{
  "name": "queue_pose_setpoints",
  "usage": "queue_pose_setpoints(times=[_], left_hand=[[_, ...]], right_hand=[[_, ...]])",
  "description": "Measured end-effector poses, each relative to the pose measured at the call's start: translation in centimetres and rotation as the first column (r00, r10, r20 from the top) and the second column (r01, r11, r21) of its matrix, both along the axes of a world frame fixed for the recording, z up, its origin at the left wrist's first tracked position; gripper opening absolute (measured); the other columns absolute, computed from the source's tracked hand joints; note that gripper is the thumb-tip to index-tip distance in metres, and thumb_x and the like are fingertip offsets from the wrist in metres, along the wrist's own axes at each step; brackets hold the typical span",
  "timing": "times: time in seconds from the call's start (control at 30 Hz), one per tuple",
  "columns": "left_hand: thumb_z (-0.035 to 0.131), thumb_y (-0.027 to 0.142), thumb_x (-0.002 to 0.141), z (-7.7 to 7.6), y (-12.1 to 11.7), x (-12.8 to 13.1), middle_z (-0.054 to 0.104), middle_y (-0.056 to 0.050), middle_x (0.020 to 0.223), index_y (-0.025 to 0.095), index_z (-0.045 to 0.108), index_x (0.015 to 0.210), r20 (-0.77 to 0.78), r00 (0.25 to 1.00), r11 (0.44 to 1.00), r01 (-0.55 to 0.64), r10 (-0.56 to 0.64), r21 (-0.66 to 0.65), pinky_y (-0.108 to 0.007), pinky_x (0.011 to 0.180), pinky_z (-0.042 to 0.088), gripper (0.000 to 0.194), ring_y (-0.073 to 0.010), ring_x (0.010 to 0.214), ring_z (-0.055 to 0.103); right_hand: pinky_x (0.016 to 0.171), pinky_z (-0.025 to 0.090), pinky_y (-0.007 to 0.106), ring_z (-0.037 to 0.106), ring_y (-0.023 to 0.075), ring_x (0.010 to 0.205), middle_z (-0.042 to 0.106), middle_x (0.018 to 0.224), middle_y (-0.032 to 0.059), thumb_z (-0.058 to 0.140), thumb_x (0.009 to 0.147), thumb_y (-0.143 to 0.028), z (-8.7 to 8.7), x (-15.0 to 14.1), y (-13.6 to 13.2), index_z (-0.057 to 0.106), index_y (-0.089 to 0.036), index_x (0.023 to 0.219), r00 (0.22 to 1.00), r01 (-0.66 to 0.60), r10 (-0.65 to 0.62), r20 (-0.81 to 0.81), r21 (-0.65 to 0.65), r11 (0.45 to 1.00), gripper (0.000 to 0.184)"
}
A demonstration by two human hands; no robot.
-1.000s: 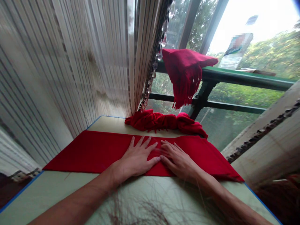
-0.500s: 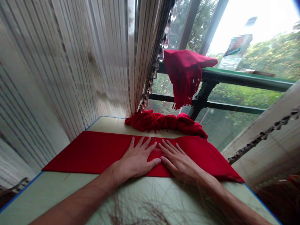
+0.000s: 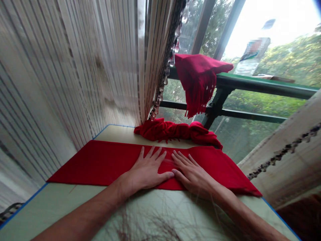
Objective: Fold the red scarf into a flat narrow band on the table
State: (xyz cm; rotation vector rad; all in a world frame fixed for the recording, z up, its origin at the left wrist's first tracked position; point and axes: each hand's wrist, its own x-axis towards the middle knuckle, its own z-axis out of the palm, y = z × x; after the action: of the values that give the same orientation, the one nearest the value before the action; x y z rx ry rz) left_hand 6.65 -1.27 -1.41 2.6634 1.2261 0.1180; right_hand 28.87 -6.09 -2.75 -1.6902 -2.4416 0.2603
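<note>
Flat red fabric strip (image 3: 87,164) lies across pale green, blue-edged desk (image 3: 57,204), directly under fingers of left hand (image 3: 147,172) and right hand (image 3: 192,172). Left fingers spread wide, right ones slightly; palms down. Beyond fingertips: crumpled red fabric bundle (image 3: 173,130) at far desk edge; fringed red cloth (image 3: 198,75) over dark green metal rail (image 3: 265,85).

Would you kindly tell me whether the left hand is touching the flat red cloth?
Touching: the head view shows the left hand lying palm-down on the flat red cloth.
</note>
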Motion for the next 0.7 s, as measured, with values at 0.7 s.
queue_pose_setpoints(times=[0.7], left_hand=[[0.032, 0.085, 0.094, -0.03, 0.04, -0.07, 0.015, -0.010, 0.172, 0.020, 0.025, 0.165, 0.018, 1.000, 1.000, 0.007, -0.007, -0.007, -0.069, 0.125, 0.000, 0.097, -0.0342, 0.161, 0.007]], right_hand=[[0.130, 0.010, 0.058, 0.012, 0.0256, 0.160, 0.020, 0.172, 0.0049, 0.029, 0.109, -0.057, -0.10, 0.11, 0.08, 0.031, -0.028, 0.163, 1.000, -0.015, 0.015, 0.002, -0.014, 1.000, 0.062]])
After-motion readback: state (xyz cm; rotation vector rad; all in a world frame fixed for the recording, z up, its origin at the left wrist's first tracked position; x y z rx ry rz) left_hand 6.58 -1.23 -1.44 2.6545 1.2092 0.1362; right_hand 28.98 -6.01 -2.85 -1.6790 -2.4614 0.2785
